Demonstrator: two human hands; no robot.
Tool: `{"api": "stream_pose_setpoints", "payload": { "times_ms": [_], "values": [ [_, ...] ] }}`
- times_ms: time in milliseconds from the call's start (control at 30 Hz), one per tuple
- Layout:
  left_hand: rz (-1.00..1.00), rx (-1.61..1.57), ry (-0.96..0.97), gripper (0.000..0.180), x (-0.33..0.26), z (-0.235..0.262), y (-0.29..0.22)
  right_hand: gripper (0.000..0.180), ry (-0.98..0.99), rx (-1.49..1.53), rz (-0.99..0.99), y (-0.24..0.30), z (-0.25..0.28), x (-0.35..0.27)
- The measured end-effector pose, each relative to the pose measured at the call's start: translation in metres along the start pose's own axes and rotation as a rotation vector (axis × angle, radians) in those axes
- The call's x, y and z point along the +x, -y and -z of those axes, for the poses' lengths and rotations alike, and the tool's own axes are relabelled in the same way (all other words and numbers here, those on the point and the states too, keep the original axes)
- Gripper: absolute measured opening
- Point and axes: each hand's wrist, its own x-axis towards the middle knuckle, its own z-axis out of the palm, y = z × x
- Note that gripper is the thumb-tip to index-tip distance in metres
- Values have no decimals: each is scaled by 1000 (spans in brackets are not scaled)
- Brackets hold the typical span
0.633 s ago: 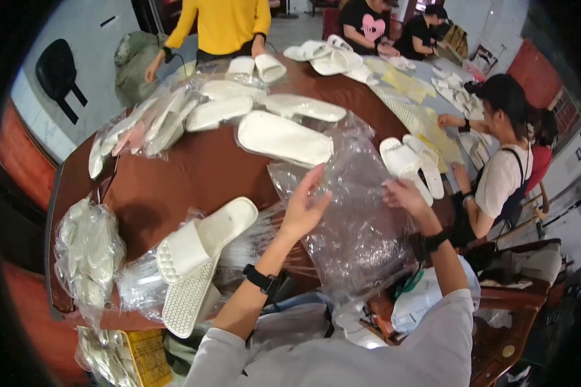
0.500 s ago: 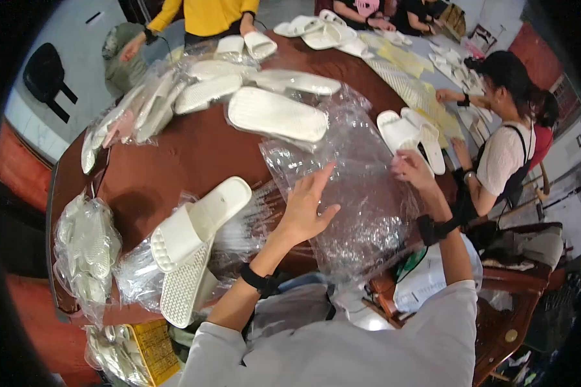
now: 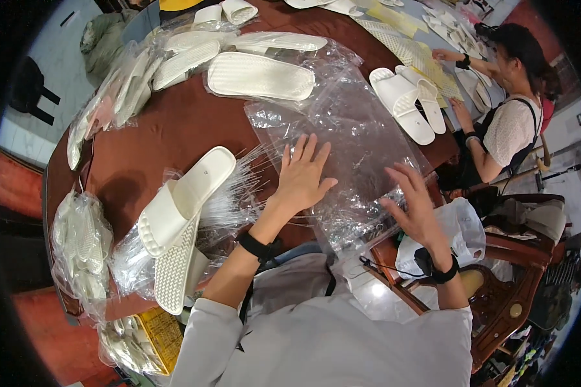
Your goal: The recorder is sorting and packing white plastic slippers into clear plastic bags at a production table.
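A clear plastic bag point(image 3: 352, 138) lies flat in front of me on the brown tabletop point(image 3: 135, 171). My left hand point(image 3: 303, 177) is open, fingers spread, at the bag's left edge. Over its right edge is my right hand point(image 3: 414, 203), also open with fingers apart and holding nothing; whether either hand touches the plastic I cannot tell. A pair of white slide slippers point(image 3: 186, 200) rests left of my left hand, one across the other, beside a bundle of thin clear ties point(image 3: 239, 184). Another white pair point(image 3: 403, 100) sits beyond my right hand.
Bagged white slippers point(image 3: 261, 76) line the far side of the table, with more bagged ones point(image 3: 82, 242) at the left edge. A yellow crate point(image 3: 161, 335) stands below. At the right, a co-worker point(image 3: 513, 122) works near a carved wooden chair point(image 3: 513, 297).
My right hand has come nearer and lower, from the bag's far right edge. My left hand has spread its fingers, and the view has shifted so the table's far side sits higher.
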Motion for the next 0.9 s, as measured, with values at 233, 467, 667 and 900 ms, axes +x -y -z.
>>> {"api": "stream_pose_setpoints", "payload": {
  "times_ms": [233, 467, 667, 900],
  "values": [
    [-7, -20, -196, 70, 11, -3, 5, 65, 129, -280, 4, -39, -40, 24],
    [47, 29, -125, 82, -11, -8, 3, 68, 142, -260, -69, -59, -44, 48],
    [68, 72, -30, 89, -7, -12, 18, 69, 134, -334, -36, -63, -40, 35],
    [72, 7, -71, 87, -19, 8, -1, 68, 104, -334, -54, -57, -42, 29]
  ]
}}
